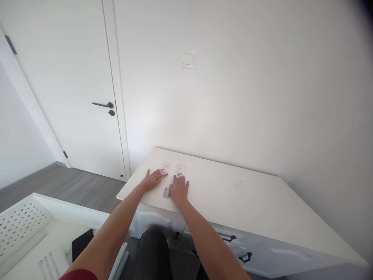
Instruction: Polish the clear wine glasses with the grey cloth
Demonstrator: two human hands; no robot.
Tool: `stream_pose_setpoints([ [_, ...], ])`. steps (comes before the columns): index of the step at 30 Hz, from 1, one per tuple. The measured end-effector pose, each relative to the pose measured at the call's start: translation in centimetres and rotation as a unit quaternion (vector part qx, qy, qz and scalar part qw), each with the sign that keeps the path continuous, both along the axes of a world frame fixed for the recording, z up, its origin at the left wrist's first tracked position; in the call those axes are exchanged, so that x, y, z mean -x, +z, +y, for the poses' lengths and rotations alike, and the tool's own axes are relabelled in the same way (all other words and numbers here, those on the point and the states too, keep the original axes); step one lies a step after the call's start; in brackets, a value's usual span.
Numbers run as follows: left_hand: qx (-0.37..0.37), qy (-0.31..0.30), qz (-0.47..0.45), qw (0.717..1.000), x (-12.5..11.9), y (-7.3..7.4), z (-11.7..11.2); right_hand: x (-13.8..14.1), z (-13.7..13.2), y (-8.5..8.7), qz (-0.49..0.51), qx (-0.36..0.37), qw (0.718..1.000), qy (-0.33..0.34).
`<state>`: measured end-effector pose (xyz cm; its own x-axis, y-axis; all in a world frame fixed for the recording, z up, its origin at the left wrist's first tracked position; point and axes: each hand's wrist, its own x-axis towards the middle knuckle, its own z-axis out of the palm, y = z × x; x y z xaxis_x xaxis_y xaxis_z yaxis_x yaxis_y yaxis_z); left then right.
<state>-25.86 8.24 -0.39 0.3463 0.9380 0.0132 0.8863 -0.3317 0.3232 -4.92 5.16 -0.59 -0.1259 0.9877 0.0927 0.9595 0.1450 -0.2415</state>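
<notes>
On the white cabinet top, two clear stemmed glasses stand side by side. My left hand lies with fingers stretched out against the lower part of the left glass. In front of the right glass, my right hand rests palm down, fingers apart, covering the glass's foot. Whether its fingertips touch the glass, I cannot tell. A small crumpled grey item, perhaps cloth, sits beside the right thumb. Faint clear rims show behind both glasses.
A white wall with a light switch rises behind the cabinet. At left is a closed white door with a black handle. Lower left, a white surface bears a perforated white basket and a black flat object. Drawers with black pulls face me.
</notes>
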Motion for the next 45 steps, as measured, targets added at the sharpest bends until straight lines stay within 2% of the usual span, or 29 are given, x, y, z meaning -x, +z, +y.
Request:
stream_pose_setpoints([
  [4, -0.001, -0.003, 0.009, 1.000, -0.1, 0.1, 0.1, 1.3, -0.1, 0.3, 0.013, 0.003, 1.000, 0.010],
  [12, -0.010, -0.009, 0.011, 1.000, 0.0, 0.1, 0.0, 1.6, -0.3, 0.0, 0.020, 0.003, 0.999, 0.033],
  [18, -0.004, 0.001, 0.011, 1.000, 0.1, 0.1, 0.2, 2.1, -0.1, 0.5, 0.014, 0.022, 0.999, 0.029],
  [24, -0.003, 0.012, 0.014, 1.000, 0.0, 0.2, 0.1, 1.8, -0.9, 0.9, 0.034, 0.022, 0.998, 0.043],
  [27, -0.004, 0.006, 0.016, 1.000, 0.0, 0.4, 0.0, 0.3, -2.5, 0.7, 0.055, 0.022, 0.995, 0.086],
  [30, -0.019, -0.003, 0.024, 1.000, 0.1, 0.3, 0.0, -3.6, -3.9, 0.3, 0.071, 0.007, 0.989, 0.131],
  [32, -0.022, 0.004, 0.029, 0.999, 0.3, 0.0, 0.3, -7.9, -4.4, 0.0, 0.062, 0.007, 0.992, 0.112],
  [35, -0.028, 0.000, 0.022, 0.999, 0.7, -0.6, 1.0, -16.1, -4.2, -0.3, 0.018, 0.015, 1.000, -0.012],
  [38, -0.032, -0.001, 0.021, 0.999, 0.9, -1.0, 1.5, -24.5, -3.8, -0.4, -0.027, -0.013, 0.988, -0.151],
  [40, -0.034, 0.005, 0.022, 0.999, 0.9, -1.1, 1.5, -28.8, -3.5, -0.5, -0.057, -0.016, 0.979, -0.194],
  [42, -0.036, 0.010, 0.021, 0.999, 1.0, -1.1, 1.6, -31.6, -2.8, -0.5, -0.071, -0.006, 0.973, -0.218],
  [45, -0.041, 0.015, 0.021, 0.999, 1.0, -1.1, 1.6, -33.2, -1.1, -0.5, -0.076, -0.003, 0.970, -0.230],
])
